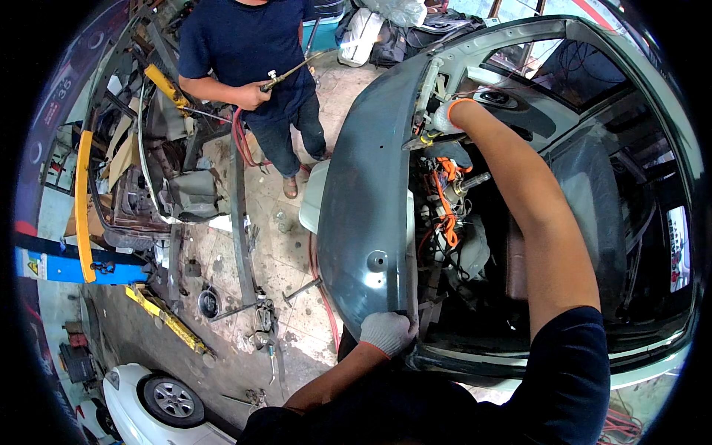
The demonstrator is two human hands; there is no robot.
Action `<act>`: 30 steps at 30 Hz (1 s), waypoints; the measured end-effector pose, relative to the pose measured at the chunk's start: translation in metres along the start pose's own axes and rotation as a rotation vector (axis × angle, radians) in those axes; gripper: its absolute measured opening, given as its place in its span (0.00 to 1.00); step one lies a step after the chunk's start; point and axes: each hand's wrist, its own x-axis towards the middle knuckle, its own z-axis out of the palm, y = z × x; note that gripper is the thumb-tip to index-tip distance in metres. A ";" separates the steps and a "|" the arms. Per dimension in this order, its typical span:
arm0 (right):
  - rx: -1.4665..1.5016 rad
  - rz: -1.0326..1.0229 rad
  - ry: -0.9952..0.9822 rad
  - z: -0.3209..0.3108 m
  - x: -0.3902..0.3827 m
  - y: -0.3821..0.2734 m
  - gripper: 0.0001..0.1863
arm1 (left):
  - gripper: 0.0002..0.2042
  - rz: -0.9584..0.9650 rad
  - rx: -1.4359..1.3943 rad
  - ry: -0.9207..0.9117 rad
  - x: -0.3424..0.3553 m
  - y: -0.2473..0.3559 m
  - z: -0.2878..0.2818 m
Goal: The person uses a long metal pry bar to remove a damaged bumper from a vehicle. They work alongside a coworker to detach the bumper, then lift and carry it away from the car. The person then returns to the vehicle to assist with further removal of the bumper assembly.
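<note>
My left hand (387, 332), in a white knit glove, is closed on the near corner of a dark grey car body panel (363, 200). Stretched over the car's opening, my right arm ends at my right hand (447, 116), in a white glove with an orange cuff. It is closed at the panel's far end. Next to its fingers is a yellow-and-black handled tool (427, 139); whether I hold it cannot be made out. Orange cables (447, 200) and other wiring hang inside the car beside the panel.
Across the panel stands a person (248, 67) holding a lit gas torch (293, 72). Red hoses (241, 141) trail over the floor. A hammer (302, 291) and other tools lie left of the car. A white car (141, 404) stands at lower left.
</note>
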 end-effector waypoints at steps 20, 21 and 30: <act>0.486 0.246 0.312 -0.012 -0.063 -0.018 0.39 | 0.28 0.020 0.024 0.116 0.000 -0.002 0.011; 0.481 0.234 0.314 -0.012 -0.063 -0.017 0.39 | 0.28 0.009 0.021 0.103 -0.001 -0.001 0.010; 0.412 0.234 0.341 -0.001 -0.043 -0.008 0.36 | 0.28 -0.021 0.014 0.029 -0.001 0.000 0.003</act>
